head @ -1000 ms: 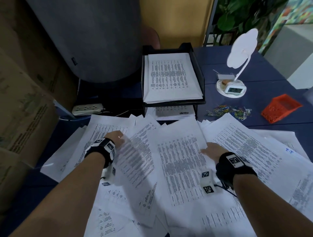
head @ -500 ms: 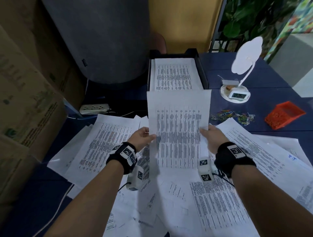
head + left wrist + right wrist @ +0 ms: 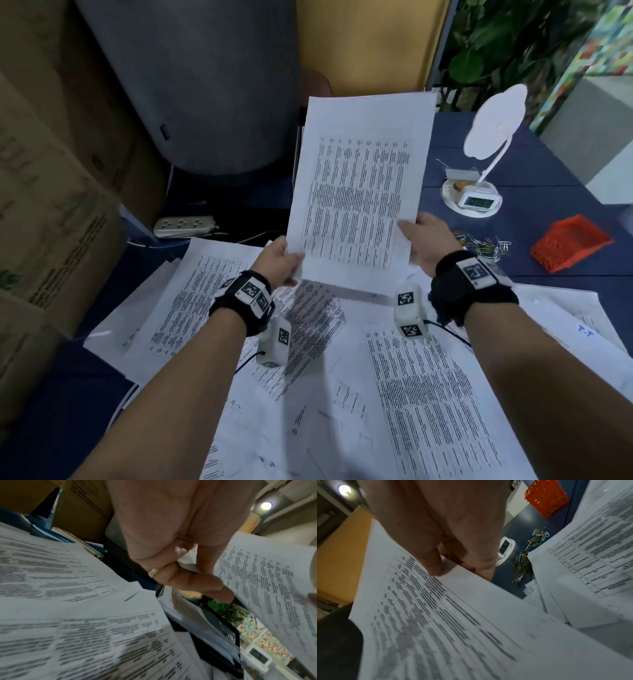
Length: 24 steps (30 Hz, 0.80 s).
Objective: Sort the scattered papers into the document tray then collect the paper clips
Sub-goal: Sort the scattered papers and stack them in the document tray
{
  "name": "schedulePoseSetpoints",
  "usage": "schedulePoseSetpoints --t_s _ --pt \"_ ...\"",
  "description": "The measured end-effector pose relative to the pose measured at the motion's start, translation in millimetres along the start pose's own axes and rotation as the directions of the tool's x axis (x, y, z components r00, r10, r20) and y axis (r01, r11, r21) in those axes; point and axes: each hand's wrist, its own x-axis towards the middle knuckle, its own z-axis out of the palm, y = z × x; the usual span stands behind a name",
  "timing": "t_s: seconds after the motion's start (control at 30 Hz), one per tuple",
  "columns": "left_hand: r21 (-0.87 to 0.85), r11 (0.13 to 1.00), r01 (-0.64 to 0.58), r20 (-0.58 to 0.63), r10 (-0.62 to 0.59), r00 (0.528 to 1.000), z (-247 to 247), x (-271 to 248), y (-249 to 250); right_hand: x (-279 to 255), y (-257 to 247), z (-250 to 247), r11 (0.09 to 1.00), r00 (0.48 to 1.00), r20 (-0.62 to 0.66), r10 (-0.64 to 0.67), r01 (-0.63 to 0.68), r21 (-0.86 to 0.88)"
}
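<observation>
printed sheet [image 3: 359, 192] held aloft, paper clips [image 3: 486, 243] heaped

You worked in dim, bluish indoor light from a round ceiling lamp [image 3: 266, 505], your raised sheet [image 3: 359, 192] shadowing the scattered papers [image 3: 428, 394] beneath, while both wrist views were motion-blurred, soft and bent at the edges.

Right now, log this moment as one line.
left hand: holds printed sheet | right hand: holds same sheet | sheet: lifted, in front of tray | paper clips: uncollected on table
</observation>
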Motion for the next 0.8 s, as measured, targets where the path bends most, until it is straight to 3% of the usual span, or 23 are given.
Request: schedulePoseSetpoints --t_s 0.17,0.33,0.47,0.6,0.7,0.8 --pt "0.009 0.995 -0.099 -0.111 0.099 0.989 -1.0 19.3 37.6 2.5 14.1 -0.6 0.983 0.983 0.070 0.172 -0.166 -0.078" --pt "0.076 0.980 -0.183 -0.288 0.198 0.937 4.5 28.9 63.8 19.5 0.6 6.1 0.999 0.993 -0.118 0.015 -0.012 0.033" --pt "0.354 0.911 -0.213 -0.238 0.308 0.921 9.4 38.4 68.6 41.5 -9.0 8.1 0.999 0.974 -0.228 -0.010 0.020 0.041" --pt "0.528 0.814 -0.241 -0.164 0.376 0.912 15.4 44.4 68.6 57.6 -10.6 10.3 0.998 0.955 -0.289 -0.059 0.065 0.011" --pt "0.609 0.761 -0.224 -0.171 0.401 0.900 17.4 49.2 65.9 64.3 -10.5 10.4 0.974 0.928 -0.324 -0.183 0.127 -0.185" --pt "0.678 0.712 -0.185 -0.197 0.419 0.887 18.1 53.5 63.6 69.2 -10.1 9.9 0.844 0.881 -0.284 -0.378 0.202 -0.497"
